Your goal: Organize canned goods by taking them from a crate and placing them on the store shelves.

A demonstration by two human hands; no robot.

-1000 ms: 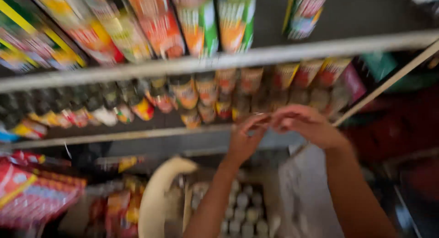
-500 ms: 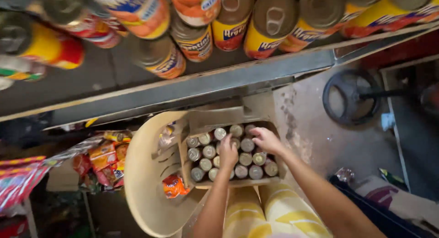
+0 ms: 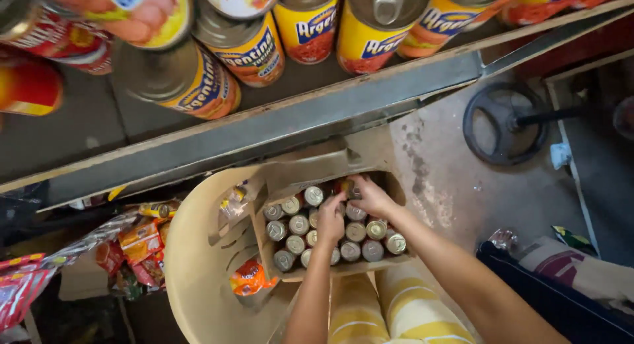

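Worn on the head, looking steeply down past a shelf edge (image 3: 277, 129) close by, onto a box of cans (image 3: 330, 235) farther below.

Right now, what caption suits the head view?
Both hands, left hand and right hand, reach into a cardboard box of cans below stocked shelves.

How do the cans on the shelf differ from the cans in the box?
1. The shelf cans show yellow and red labels; the box cans show mostly bare silver tops.
2. The shelf cans stand in loose rows on the shelf; the box cans sit tightly packed in the cardboard box.
3. Both the left hand and right hand are on the box cans; the shelf cans are untouched.
Both sets are round metal cans.
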